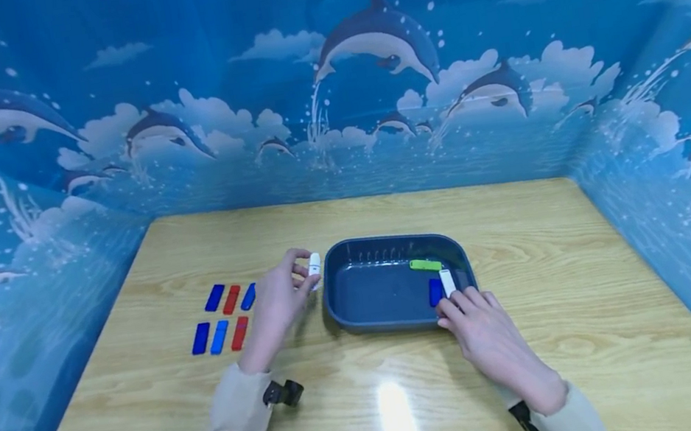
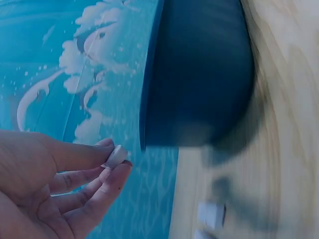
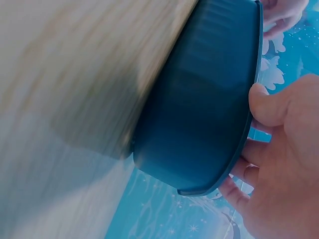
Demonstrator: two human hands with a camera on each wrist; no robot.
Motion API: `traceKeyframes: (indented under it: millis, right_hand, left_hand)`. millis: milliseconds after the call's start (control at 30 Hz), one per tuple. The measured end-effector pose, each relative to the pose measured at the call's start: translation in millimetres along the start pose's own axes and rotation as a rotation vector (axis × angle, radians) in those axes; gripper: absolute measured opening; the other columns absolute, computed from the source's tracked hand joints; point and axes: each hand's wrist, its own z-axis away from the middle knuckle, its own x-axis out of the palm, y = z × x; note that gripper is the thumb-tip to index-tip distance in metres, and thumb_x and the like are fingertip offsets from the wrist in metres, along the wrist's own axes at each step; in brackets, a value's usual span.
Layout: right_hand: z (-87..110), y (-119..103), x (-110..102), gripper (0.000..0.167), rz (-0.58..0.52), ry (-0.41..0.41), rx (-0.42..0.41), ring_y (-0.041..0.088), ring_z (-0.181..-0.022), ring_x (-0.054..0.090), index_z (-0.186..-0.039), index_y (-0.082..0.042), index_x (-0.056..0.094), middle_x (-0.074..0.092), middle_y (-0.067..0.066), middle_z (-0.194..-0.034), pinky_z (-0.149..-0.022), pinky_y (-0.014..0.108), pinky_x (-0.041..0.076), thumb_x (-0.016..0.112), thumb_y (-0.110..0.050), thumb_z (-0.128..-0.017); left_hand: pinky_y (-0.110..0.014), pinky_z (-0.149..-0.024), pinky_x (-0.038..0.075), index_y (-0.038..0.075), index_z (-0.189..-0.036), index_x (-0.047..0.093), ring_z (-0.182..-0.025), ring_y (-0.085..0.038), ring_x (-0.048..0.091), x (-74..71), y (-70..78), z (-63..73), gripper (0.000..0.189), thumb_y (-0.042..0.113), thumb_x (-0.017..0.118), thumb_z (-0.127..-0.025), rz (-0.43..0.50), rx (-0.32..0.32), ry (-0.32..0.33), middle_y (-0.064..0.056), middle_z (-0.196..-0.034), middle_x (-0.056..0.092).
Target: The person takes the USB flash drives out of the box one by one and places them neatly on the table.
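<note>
My left hand (image 1: 279, 296) pinches a white USB stick (image 1: 315, 268) between thumb and fingertips, just left of the dark grey tray (image 1: 375, 326). The left wrist view shows only the end of this white stick (image 2: 116, 156) past the fingers. At the tray's near right corner, my right hand (image 1: 486, 328) grips the rim, fingers over the inside and thumb at the edge. Close to those fingertips a white stick (image 1: 447, 282) and a dark blue stick (image 1: 435, 292) lie in the tray. A green stick (image 1: 425, 264) lies farther back in it.
Left of the tray, two rows of sticks lie on the wooden table (image 1: 522, 234): dark blue (image 1: 201, 338), blue (image 1: 219, 336) and red (image 1: 239, 332) ones. The left forearm reaches in beside them. A dolphin-print curtain (image 1: 337, 157) encloses the table's back and sides.
</note>
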Motion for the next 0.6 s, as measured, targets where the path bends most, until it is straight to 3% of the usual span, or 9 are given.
traceKeyframes:
  millis: [200, 367, 467, 600]
  right_hand:
    - [-0.7, 0, 0, 0.009, 0.0, 0.004, -0.004, 0.022, -0.081, 0.047, -0.098, -0.012, 0.062, 0.055, 0.0, -0.085, -0.074, 0.037, 0.041, 0.064, -0.021, -0.098]
    - [-1.0, 0, 0, 0.009, -0.004, -0.001, -0.007, 0.022, -0.081, 0.048, -0.099, -0.012, 0.062, 0.056, 0.0, -0.086, -0.074, 0.037, 0.041, 0.064, -0.021, -0.098]
    - [-0.8, 0, 0, 0.009, -0.005, -0.003, -0.002, 0.021, -0.081, 0.047, -0.098, -0.012, 0.062, 0.055, 0.0, -0.086, -0.074, 0.036, 0.041, 0.064, -0.021, -0.098]
    - [-0.1, 0, -1, 0.009, -0.003, 0.001, -0.005, 0.022, -0.081, 0.047, -0.098, -0.011, 0.062, 0.055, 0.0, -0.085, -0.074, 0.036, 0.041, 0.064, -0.021, -0.098]
  left_hand:
    - [-0.035, -0.065, 0.054, 0.007, -0.13, 0.061, -0.083, -0.024, 0.072, -16.4, -28.3, 11.6, 0.038, 0.016, 0.073, -0.095, -0.024, -0.023, -0.012, -0.01, -0.096, 0.073]
    - [-0.028, -0.051, 0.041, 0.005, -0.131, 0.061, -0.064, -0.018, 0.062, -28.4, -50.2, 24.5, 0.041, 0.013, 0.074, -0.093, -0.091, -0.016, -0.006, -0.01, -0.09, 0.072]
    - [-0.027, -0.049, 0.037, 0.003, -0.129, 0.062, -0.059, -0.015, 0.055, -34.4, -58.9, 32.5, 0.041, 0.01, 0.076, -0.091, -0.117, -0.014, -0.007, -0.01, -0.087, 0.071]
    - [-0.028, -0.052, 0.04, 0.0, -0.124, 0.065, -0.061, -0.014, 0.054, -36.9, -65.6, 42.5, 0.038, 0.007, 0.077, -0.088, -0.134, -0.062, -0.069, -0.007, -0.084, 0.069]
